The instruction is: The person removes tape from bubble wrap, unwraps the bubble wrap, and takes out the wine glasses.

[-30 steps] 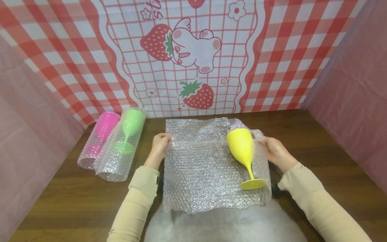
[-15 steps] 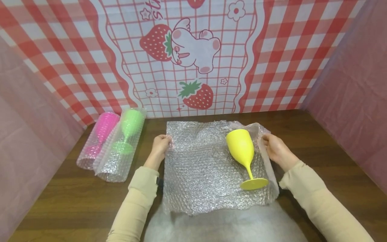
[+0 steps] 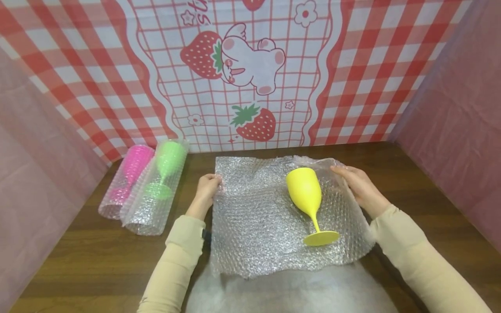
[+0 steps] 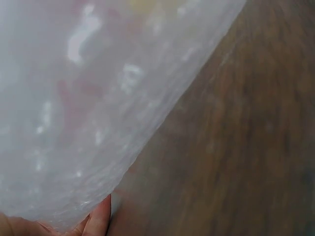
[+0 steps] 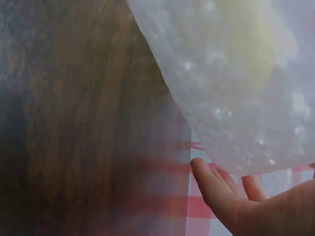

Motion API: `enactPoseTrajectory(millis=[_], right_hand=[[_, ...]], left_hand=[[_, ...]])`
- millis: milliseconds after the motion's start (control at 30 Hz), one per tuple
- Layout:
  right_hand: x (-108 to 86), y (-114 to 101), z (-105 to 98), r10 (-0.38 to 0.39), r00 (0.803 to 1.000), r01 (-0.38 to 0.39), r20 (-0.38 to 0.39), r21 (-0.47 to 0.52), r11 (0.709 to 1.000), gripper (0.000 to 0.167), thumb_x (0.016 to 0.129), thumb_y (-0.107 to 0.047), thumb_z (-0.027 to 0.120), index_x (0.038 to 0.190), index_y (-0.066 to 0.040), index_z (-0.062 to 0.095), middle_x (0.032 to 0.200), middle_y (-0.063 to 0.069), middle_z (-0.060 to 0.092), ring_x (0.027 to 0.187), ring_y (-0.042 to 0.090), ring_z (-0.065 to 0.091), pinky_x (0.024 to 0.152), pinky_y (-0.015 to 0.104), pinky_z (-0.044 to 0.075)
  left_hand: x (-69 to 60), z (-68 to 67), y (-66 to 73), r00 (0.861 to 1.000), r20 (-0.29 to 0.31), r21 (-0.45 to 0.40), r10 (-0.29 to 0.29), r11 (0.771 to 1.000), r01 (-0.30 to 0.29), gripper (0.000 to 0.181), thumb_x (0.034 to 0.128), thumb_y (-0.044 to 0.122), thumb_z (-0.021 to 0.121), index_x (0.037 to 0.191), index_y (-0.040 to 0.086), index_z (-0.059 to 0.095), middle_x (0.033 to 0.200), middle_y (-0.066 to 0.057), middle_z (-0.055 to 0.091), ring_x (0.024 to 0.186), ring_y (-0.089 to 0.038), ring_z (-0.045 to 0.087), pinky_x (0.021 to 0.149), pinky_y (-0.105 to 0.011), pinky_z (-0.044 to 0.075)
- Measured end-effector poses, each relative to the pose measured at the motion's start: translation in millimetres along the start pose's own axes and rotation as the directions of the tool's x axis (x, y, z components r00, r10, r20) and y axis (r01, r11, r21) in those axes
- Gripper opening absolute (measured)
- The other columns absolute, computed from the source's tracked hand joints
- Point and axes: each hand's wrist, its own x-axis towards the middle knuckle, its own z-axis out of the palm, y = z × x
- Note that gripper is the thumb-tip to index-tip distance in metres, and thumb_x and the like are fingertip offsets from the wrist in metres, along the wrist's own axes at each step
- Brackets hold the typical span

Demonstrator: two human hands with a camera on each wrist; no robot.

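My left hand (image 3: pixel 207 188) pinches the left edge of the bubble wrap (image 3: pixel 250 217); my right hand (image 3: pixel 361 187), fingers extended, touches its raised right side; the yellow goblet (image 3: pixel 304 189) lies on it, just left of my nearer right, slanting rim-away.

And over on your left, a pink goblet (image 3: pixel 137 163) and a green goblet (image 3: pixel 170 160) lie side by side on the dark wooden table (image 3: pixel 415 182), both rolled in clear bubble wrap! Straight ahead of you hangs a red-and-white checked cloth (image 3: pixel 375 74), strawberries (image 3: pixel 256 125) and a sideways cartoon animal (image 3: pixel 258 65) printed on it; pinkish curtains (image 3: pixel 450 117) flank you both sides.
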Motion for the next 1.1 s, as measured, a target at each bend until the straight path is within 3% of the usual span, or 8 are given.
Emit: enactPoseTrajectory(millis=[133, 433, 533, 633, 733, 867, 1000, 1100], right_hand=[[-2.1, 2, -4, -0.024, 0.999, 0.023, -0.036, -0.010, 1.000, 0.053, 0.088, -0.047, 0.050, 0.124, -0.009, 0.039, 0.119, -0.003, 0.042, 0.103, 0.005, 0.048, 0.087, 0.019, 0.048], [-5.1, 7, -17, -0.038, 0.999, 0.033, 0.026, 0.153, 0.988, 0.057, 0.094, -0.038, 0.043, 0.140, -0.007, 0.028, 0.150, 0.014, 0.015, 0.136, 0.030, 0.020, 0.110, 0.040, 0.021], [-5.0, 7, -19, -0.013, 1.000, 0.009, 0.013, 0.261, 0.965, 0.046, 0.093, -0.033, 0.047, 0.132, -0.010, 0.037, 0.141, 0.009, 0.036, 0.129, 0.018, 0.038, 0.107, 0.033, 0.027], [-6.3, 6, -21, -0.020, 1.000, 0.018, 0.000, 0.375, 0.927, 0.023, 0.093, -0.025, 0.050, 0.112, -0.012, 0.051, 0.113, -0.004, 0.057, 0.106, 0.005, 0.056, 0.095, 0.025, 0.043], [-7.8, 4, -21, -0.043, 0.999, 0.036, 0.003, 0.488, 0.872, 0.011, 0.093, -0.016, 0.050, 0.099, -0.010, 0.057, 0.096, -0.007, 0.064, 0.092, 0.004, 0.061, 0.082, 0.020, 0.050], [-8.3, 3, -23, -0.035, 0.999, 0.022, 0.012, 0.563, 0.826, 0.010, 0.093, -0.011, 0.050, 0.095, -0.008, 0.058, 0.094, -0.004, 0.064, 0.090, 0.006, 0.062, 0.079, 0.020, 0.052], [-7.5, 7, -27, -0.019, 1.000, 0.013, 0.005, 0.592, 0.806, 0.012, 0.093, -0.010, 0.049, 0.092, -0.009, 0.061, 0.090, -0.004, 0.063, 0.087, 0.006, 0.061, 0.077, 0.021, 0.052], [-7.6, 13, -31, -0.009, 0.999, 0.027, -0.034, 0.559, 0.829, 0.016, 0.092, -0.011, 0.050, 0.085, -0.014, 0.065, 0.086, -0.008, 0.062, 0.083, 0.003, 0.058, 0.073, 0.019, 0.051]], left_hand=[[1.0, -0.4, -0.2, 1.000, -0.006, 0.005, 0.001, 1.000, -0.001, 0.026, 0.0860, 0.003, 0.048, 0.108, -0.010, 0.052, 0.100, -0.013, 0.051, 0.078, -0.014, 0.045, 0.059, -0.019, 0.040], [3.2, -1.1, -0.9, 1.000, -0.007, 0.005, -0.005, 1.000, 0.005, 0.027, 0.0862, 0.003, 0.047, 0.109, -0.010, 0.052, 0.099, -0.013, 0.051, 0.076, -0.014, 0.046, 0.058, -0.019, 0.041], [3.6, -1.3, -1.3, 1.000, -0.007, 0.005, -0.007, 1.000, 0.007, 0.027, 0.0863, 0.004, 0.047, 0.109, -0.010, 0.052, 0.099, -0.013, 0.051, 0.077, -0.014, 0.046, 0.058, -0.019, 0.041], [4.1, -1.7, -1.6, 1.000, -0.007, 0.002, -0.005, 1.000, 0.005, 0.025, 0.0861, 0.003, 0.047, 0.107, -0.010, 0.052, 0.097, -0.012, 0.050, 0.074, -0.013, 0.045, 0.057, -0.019, 0.040], [4.8, -1.6, -1.8, 1.000, -0.007, -0.008, -0.002, 1.000, 0.002, 0.023, 0.0855, 0.003, 0.047, 0.104, -0.010, 0.052, 0.094, -0.011, 0.050, 0.070, -0.011, 0.045, 0.055, -0.019, 0.040], [5.5, -1.4, -1.4, 1.000, -0.007, -0.012, -0.005, 1.000, 0.005, 0.024, 0.0864, 0.004, 0.048, 0.106, -0.009, 0.052, 0.096, -0.012, 0.050, 0.076, -0.014, 0.046, 0.060, -0.021, 0.041], [5.8, -1.6, -1.2, 1.000, -0.002, -0.015, -0.010, 1.000, 0.010, 0.028, 0.0875, 0.005, 0.047, 0.112, -0.010, 0.050, 0.107, -0.016, 0.050, 0.094, -0.021, 0.045, 0.076, -0.028, 0.042], [5.5, -1.8, -1.3, 1.000, -0.003, -0.026, -0.009, 1.000, 0.009, 0.029, 0.0876, 0.005, 0.047, 0.112, -0.010, 0.050, 0.111, -0.017, 0.050, 0.098, -0.023, 0.045, 0.081, -0.031, 0.042]])
